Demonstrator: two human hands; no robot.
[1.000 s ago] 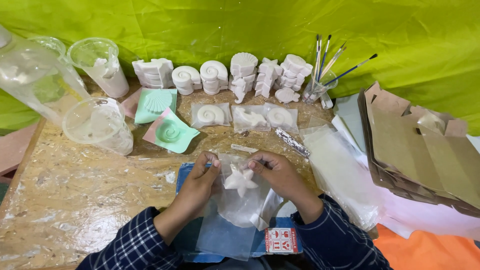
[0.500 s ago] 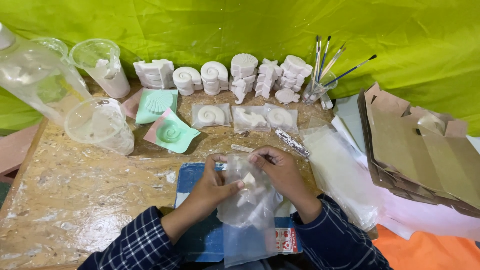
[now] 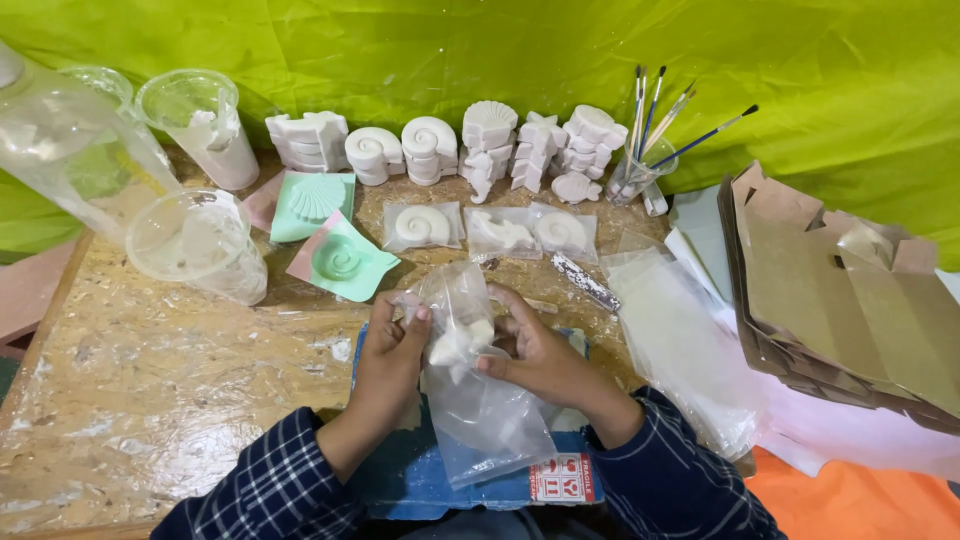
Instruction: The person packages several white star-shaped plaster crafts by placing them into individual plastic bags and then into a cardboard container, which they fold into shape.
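Plastic: we hold a clear bag (image 3: pixel 480 400) over the blue mat (image 3: pixel 420 480); places below are told from that bag.
Cast: a white plaster piece (image 3: pixel 455 345) sits inside the bag's upper part, between our two hands.
Left hand (image 3: pixel 392 350): closed on the bag's left edge near its mouth, fingers pinching the film, which looks meant to keep the mouth up.
Right hand (image 3: pixel 535 352): wrapped round the bag's right side, thumb pressed through the film against the cast, so it seems steadied from outside.
Grip and cast: both hands are clamped on the film, not on bare plaster; the cast lies just right of the left fingertips and touching the right thumb.
Bagged shells (image 3: pixel 500 230): beyond the bag, three packed pieces lie in a row.
Stacks (image 3: pixel 490 145): farther beyond, bare casts stand piled.
Moulds (image 3: pixel 335 235): green, beyond and left.
Cups (image 3: pixel 195 245): far left.
Cardboard (image 3: pixel 840 290): well to the right.
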